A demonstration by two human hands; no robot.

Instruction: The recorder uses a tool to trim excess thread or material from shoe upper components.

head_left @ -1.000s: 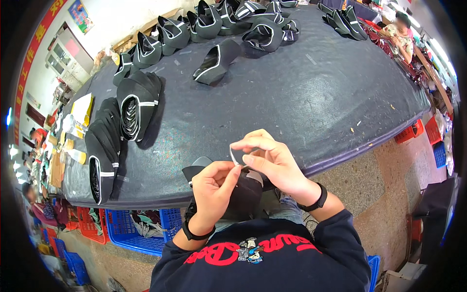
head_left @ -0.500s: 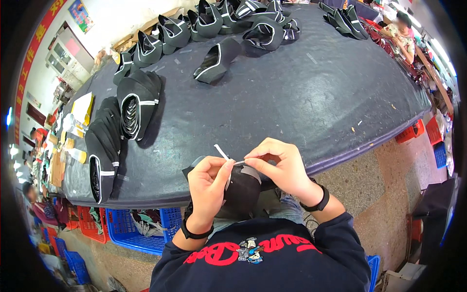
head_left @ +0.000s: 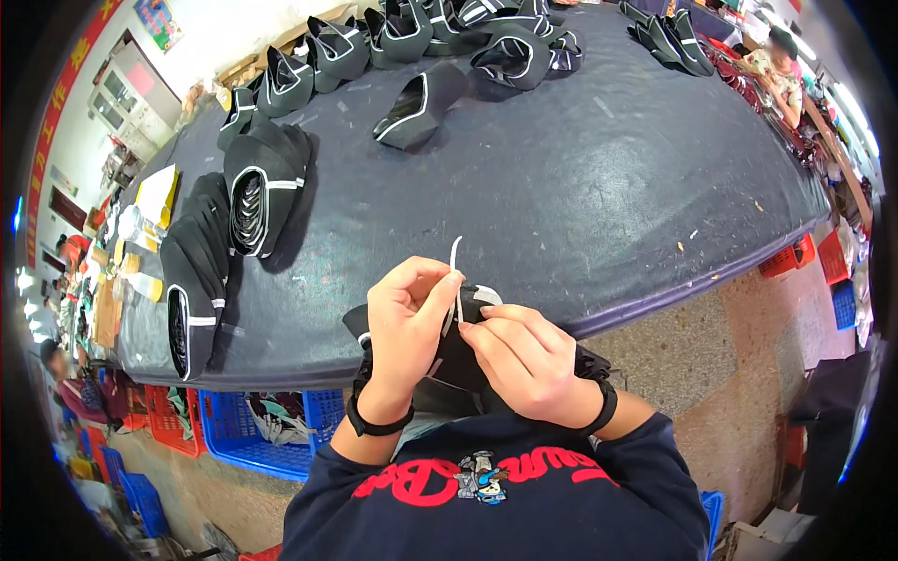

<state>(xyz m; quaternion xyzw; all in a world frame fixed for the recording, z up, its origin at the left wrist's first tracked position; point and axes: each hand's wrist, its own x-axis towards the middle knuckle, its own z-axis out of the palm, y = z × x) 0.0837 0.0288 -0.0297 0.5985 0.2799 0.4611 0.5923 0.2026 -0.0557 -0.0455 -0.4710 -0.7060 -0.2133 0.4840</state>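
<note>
Our right hand [head_left: 522,363] now sits lower, seemingly pinching the bottom of the narrow white strip [head_left: 459,304] that our left hand [head_left: 410,318] pinches higher, perhaps keeping it straight above the black fabric piece [head_left: 456,357] between them.

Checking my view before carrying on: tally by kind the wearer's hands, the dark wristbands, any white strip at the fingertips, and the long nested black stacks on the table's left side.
Hands (left hand, right hand): 2
Dark wristbands: 2
White strip: 1
Nested black stacks: 2
Total: 7
</note>
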